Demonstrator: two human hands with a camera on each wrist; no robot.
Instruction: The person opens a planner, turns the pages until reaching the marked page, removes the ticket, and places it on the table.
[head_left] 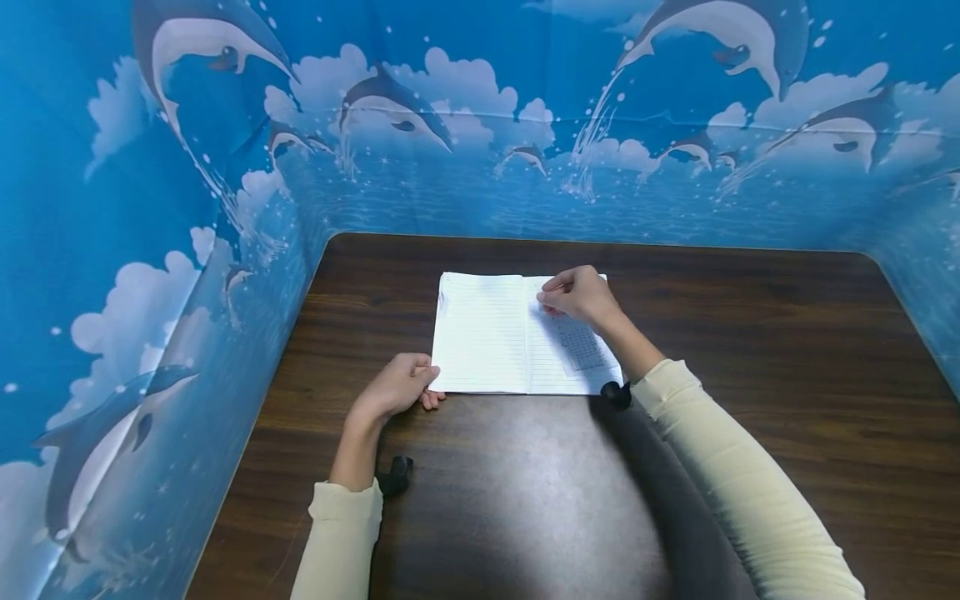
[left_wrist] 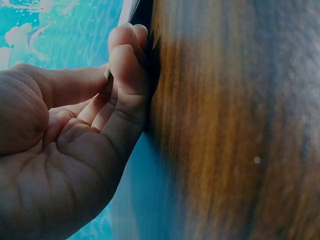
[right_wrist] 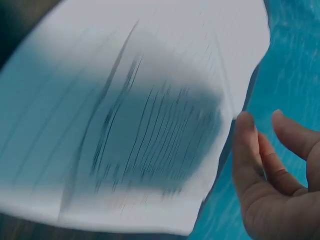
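Note:
An open notebook (head_left: 480, 333) with ruled white pages lies on the dark wooden table. Its right page (right_wrist: 150, 135) carries a small printed grid, blurred in the right wrist view. At the notebook's lower left corner my left hand (head_left: 397, 385) pinches the edge, thumb on top and fingers beneath; the left wrist view shows a sliver of the pages between the thumb (left_wrist: 80, 85) and fingers. My right hand (head_left: 581, 296) hovers over the upper part of the right page. Thumb and fingers stand apart there with nothing between them, close to the page edge in the right wrist view.
The dark wooden table (head_left: 757, 350) extends around the notebook. A blue cloth with dolphins (head_left: 465, 192) hangs along the table's back and sides. A black wrist-worn device (head_left: 396, 475) shows by the left wrist, another (head_left: 617, 394) by the right.

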